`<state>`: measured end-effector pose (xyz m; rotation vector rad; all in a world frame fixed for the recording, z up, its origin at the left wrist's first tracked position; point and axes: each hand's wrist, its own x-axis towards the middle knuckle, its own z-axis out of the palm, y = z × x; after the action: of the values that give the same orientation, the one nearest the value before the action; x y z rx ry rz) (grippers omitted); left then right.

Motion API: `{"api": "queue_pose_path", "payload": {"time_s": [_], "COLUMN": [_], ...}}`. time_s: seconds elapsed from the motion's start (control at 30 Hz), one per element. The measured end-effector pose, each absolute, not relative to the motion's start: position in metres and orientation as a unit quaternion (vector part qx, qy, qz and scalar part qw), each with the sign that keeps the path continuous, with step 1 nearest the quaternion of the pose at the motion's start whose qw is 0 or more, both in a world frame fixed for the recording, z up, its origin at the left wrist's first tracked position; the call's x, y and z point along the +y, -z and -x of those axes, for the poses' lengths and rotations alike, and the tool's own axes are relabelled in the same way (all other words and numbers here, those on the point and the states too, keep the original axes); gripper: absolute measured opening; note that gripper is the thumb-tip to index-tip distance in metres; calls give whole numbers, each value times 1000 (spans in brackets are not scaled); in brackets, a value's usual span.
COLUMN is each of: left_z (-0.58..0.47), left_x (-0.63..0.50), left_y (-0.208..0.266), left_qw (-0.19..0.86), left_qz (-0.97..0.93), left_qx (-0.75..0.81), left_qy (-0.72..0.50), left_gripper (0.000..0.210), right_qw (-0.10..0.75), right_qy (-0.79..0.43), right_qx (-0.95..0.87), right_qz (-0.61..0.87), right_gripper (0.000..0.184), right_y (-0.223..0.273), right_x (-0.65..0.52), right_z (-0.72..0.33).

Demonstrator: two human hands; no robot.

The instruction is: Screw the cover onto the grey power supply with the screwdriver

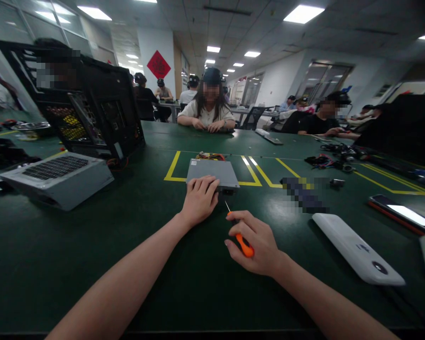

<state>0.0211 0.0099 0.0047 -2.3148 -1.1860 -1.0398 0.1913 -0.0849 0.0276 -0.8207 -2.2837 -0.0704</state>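
A flat grey metal box (216, 171) lies on the green bench (156, 245), well in from the near edge, straight ahead of the person. Lines of yellow tape (173, 171) run on both sides of it. A bunch of coloured wires (212, 156) sits at its far side. The left hand (200, 200) lies on the near side of the box, with its fingers on top and close together. Its thumb is hidden, so I cannot tell how tightly it grips. The right hand (257, 241) is curled around a screwdriver (245, 246) with an orange handle. The thin tip points at the near side of the box and stops just short of it.

Toward the left edge of the bench is a bigger grey box (87, 186) with a grille on top. Behind it stands a black computer case (108, 104) with its inside showing. To the right of the right hand is a long white thing (350, 243) with a dark round spot. A phone (407, 215) with a bright screen lies past it, toward the right edge. Dark cables (340, 153) lie in a heap farther back. At the far edge sits another person (208, 111) in a white top, both arms on the bench.
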Motion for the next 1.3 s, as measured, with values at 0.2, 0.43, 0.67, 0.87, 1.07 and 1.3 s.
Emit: {"api": "queue_pose_path", "payload": {"time_s": [0.2,0.43,0.67,0.87,1.07,1.3], "left_z": [-21,-21,-21,-21,-21,-21], "left_x": [9,9,9,9,8,8], "left_y": [-4,-5,-4,-5,-5,-6], "left_qw": [170,167,168,174,173,174], "left_qz": [816,814,815,813,814,816], "left_qx": [-418,-420,-421,-421,-423,-421], "left_qy": [361,363,360,362,359,356], "left_gripper": [33,34,33,34,33,34], "right_qw": [369,334,370,347,367,365], "right_qy": [14,49,-2,23,9,2], "right_qx": [-865,-886,-864,-881,-868,-867], "right_qz": [339,317,342,321,334,340], "right_gripper": [18,8,13,15,7,21], "right_y": [-26,-32,-29,-32,-31,-31], "right_x": [-85,-90,-89,-89,-89,-88], "right_z": [-187,-185,-186,-184,-184,-185]}}
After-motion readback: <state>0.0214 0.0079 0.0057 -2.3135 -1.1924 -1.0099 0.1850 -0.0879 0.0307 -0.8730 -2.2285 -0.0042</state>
